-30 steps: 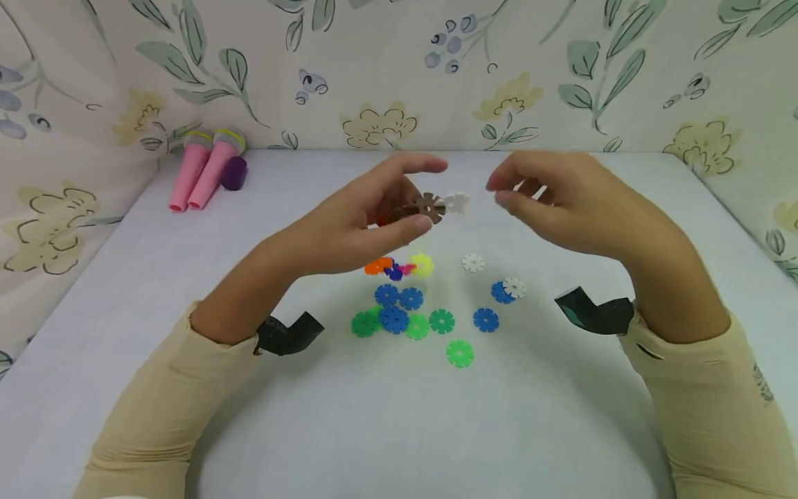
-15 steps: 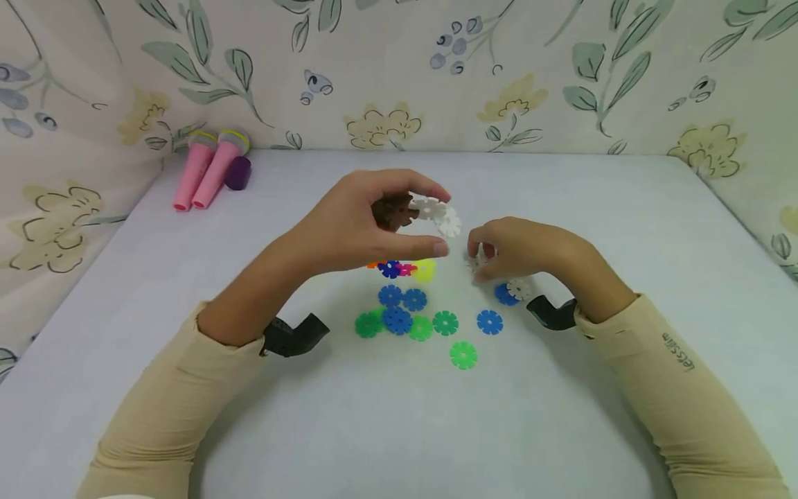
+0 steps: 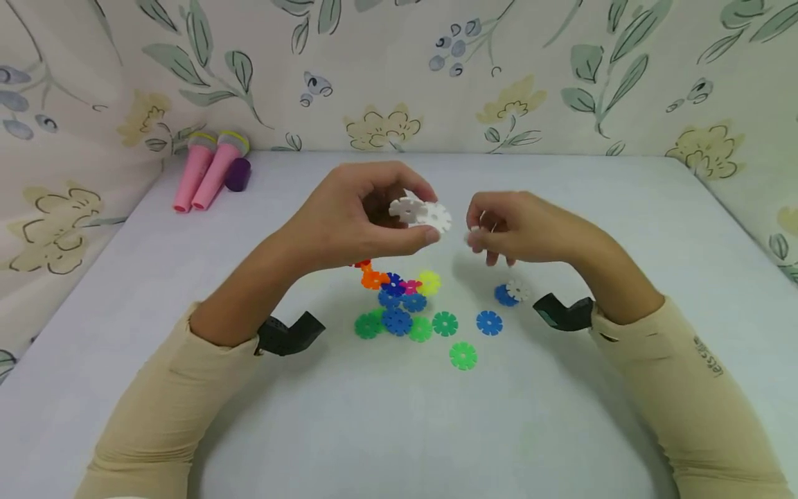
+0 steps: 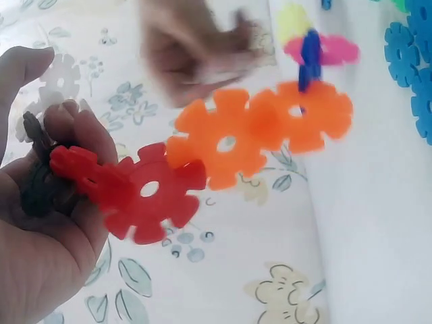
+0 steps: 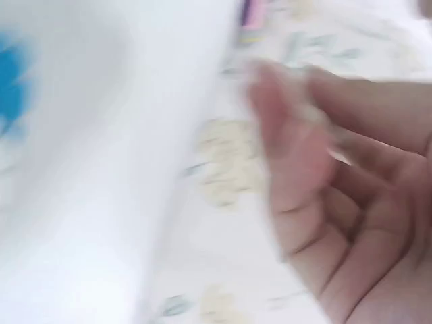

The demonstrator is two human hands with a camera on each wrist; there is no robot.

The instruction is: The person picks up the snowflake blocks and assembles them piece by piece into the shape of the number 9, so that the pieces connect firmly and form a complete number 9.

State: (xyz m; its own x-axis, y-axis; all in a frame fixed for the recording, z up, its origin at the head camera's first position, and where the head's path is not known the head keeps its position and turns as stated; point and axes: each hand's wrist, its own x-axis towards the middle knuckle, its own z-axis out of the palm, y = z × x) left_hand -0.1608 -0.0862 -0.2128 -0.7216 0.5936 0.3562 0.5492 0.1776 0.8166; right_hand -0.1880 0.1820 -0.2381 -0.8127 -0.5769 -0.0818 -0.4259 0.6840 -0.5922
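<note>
In the head view my left hand [image 3: 358, 218] grips a chain of interlocked snowflake discs above the table. White discs [image 3: 436, 219] stick out between its thumb and fingers. The left wrist view shows dark brown discs [image 4: 42, 192] against the palm, then red discs [image 4: 145, 223] and orange discs [image 4: 196, 131]. Past these come a dark blue disc [image 4: 310, 61], a pink disc [image 4: 343, 50] and a yellow disc [image 4: 293, 21]. My right hand [image 3: 530, 229], a short way to the right, pinches a white disc [image 3: 470, 237], mostly hidden by its fingertips and blurred in the right wrist view.
Loose discs lie mid-table: several blue discs [image 3: 489, 323] and green discs [image 3: 463, 355], plus a white disc [image 3: 519, 290] overlapping a blue one. Two pink toy microphones [image 3: 212, 177] and a purple piece [image 3: 237, 174] lie at the back left. Floral cloth [image 3: 386, 69] hangs behind the table.
My right hand went down to the table, took the lone white disc and lifted it toward the left hand. The left hand turned the chain, so its white end now shows more.
</note>
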